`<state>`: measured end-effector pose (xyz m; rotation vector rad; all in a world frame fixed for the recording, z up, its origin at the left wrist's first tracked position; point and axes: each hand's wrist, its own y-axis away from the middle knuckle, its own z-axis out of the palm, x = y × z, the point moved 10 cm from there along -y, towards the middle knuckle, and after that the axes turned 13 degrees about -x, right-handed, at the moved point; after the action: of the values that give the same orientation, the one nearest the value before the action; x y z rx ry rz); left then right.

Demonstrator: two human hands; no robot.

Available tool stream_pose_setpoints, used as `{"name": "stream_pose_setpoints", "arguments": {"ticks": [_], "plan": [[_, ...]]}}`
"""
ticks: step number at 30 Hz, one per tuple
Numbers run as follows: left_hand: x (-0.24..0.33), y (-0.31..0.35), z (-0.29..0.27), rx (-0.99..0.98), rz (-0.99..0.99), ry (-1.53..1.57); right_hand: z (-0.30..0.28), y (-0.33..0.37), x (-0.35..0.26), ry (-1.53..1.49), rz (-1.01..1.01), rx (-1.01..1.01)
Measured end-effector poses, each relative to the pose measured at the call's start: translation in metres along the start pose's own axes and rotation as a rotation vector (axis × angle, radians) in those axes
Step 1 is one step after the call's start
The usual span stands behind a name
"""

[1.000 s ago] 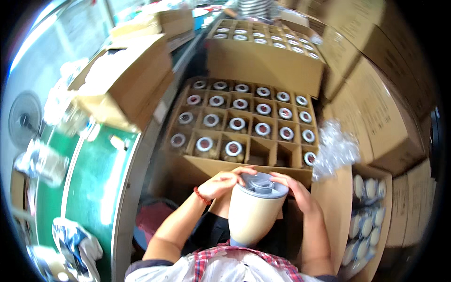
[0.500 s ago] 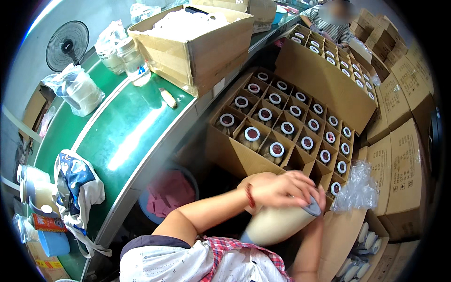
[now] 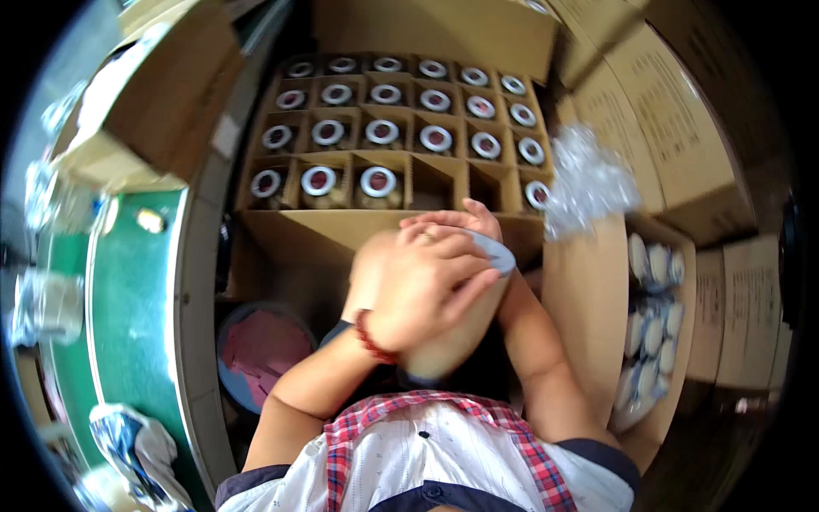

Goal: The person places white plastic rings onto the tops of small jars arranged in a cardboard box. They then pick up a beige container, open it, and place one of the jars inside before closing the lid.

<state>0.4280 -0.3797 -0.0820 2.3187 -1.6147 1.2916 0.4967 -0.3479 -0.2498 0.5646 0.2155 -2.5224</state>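
My left hand (image 3: 439, 277), with a red bracelet at the wrist, lies across a pale, jar-shaped thing (image 3: 465, 337). Its upper end is grey-blue; blur and my fingers hide what exactly it is. Behind that end my right hand (image 3: 479, 222) is cupped, mostly covered by the left, so both hands appear closed round it. Just beyond them stands a divided carton (image 3: 307, 224) of upright lidded jars (image 3: 378, 182), pale rings round dark red centres. Two front-row cells of the carton, close to my fingers, show no jar.
Crumpled clear plastic (image 3: 589, 179) lies on the carton's right corner. An open box (image 3: 589, 307) of pale, round-ended items stands at my right. Taped cartons (image 3: 657, 111) are stacked behind it. To the left are a green-topped bench (image 3: 136, 299) and a tub with pink material (image 3: 264, 350).
The view has swung round to face the jar carton squarely. My hands stay together on the pale thing, and the left now lies flatter across it. The co-worker has left the view.
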Motion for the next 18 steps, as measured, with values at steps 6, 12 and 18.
{"name": "stream_pose_setpoints", "arguments": {"ticks": [6,12,18], "plan": [[-0.09,0.031,0.02,-0.304,0.27,1.047,0.06,0.069,-0.045,1.219,-0.033,0.332],[-0.082,0.02,0.022,-0.231,0.087,0.885,0.016,0.07,-0.044,0.853,0.061,0.39],[-0.004,0.0,0.008,-0.147,-0.099,0.025,0.021,-0.014,-0.006,0.044,0.072,-0.284]]}}
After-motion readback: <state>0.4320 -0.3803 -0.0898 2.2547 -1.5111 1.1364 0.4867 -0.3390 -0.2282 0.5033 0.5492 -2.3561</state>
